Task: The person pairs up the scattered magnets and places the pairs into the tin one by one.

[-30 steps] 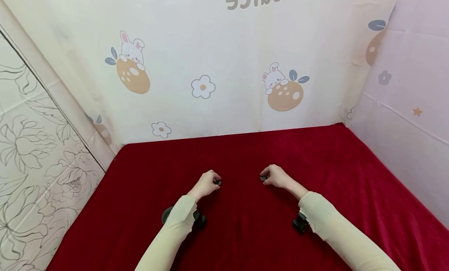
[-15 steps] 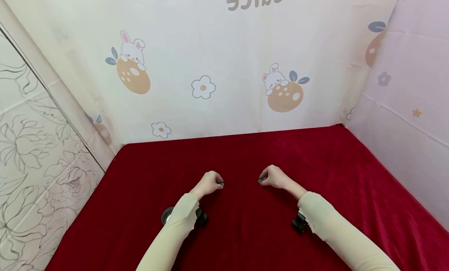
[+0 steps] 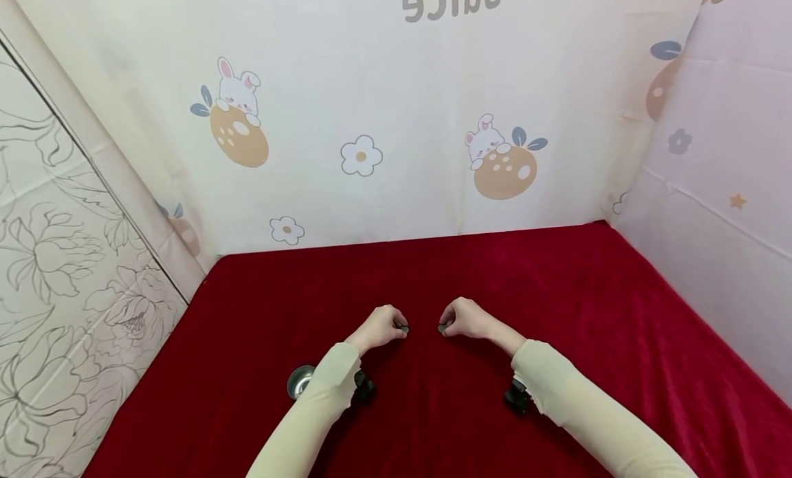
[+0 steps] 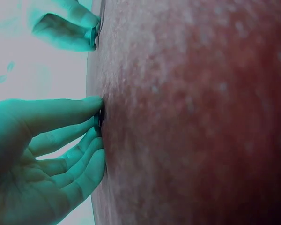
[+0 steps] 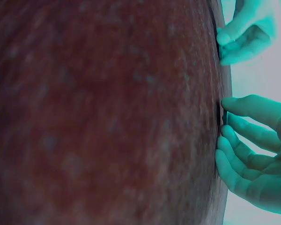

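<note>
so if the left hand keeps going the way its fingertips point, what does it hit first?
Most likely the right hand and its small dark piece. The left hand points toward them across bare red cloth; heights look matched, depth uncertain.

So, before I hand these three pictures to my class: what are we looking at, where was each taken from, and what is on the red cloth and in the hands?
There is no machine here, only a person's two bare hands. The wide picture comes from a camera worn on the head, looking down at a table under a red cloth, with printed sheets as walls behind. The two greenish, tilted pictures come from cameras strapped to the wrists; each also catches the other hand. The left hand pinches a small dark piece against the cloth, and the right hand pinches another; they are too small to identify. A small shiny metal cup sits by the left sleeve.
</note>
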The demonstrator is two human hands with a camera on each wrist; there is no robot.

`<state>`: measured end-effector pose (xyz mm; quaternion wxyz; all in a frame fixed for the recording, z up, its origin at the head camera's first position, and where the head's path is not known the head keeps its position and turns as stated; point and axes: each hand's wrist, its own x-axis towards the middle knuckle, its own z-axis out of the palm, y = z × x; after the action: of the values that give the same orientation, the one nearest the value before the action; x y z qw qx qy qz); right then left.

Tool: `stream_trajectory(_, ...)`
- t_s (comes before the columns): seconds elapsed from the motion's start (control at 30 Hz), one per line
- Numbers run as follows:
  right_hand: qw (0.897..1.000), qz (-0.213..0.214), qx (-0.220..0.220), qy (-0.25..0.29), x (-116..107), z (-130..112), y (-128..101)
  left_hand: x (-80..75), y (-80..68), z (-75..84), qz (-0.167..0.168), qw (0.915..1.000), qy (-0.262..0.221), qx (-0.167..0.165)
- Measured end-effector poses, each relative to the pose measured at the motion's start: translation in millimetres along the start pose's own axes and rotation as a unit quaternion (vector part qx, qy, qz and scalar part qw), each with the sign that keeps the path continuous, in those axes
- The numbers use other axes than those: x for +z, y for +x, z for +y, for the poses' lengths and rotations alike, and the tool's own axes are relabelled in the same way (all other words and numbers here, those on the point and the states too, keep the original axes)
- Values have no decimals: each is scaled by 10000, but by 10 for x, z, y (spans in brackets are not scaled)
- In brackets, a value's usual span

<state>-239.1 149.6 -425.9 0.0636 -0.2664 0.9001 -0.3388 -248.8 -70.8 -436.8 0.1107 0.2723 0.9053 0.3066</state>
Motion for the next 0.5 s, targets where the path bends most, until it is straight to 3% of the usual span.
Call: stream_trajectory(0.5,9996,-203,-161,-57,115,-119,105,88,69,96,-183,9998,7,0)
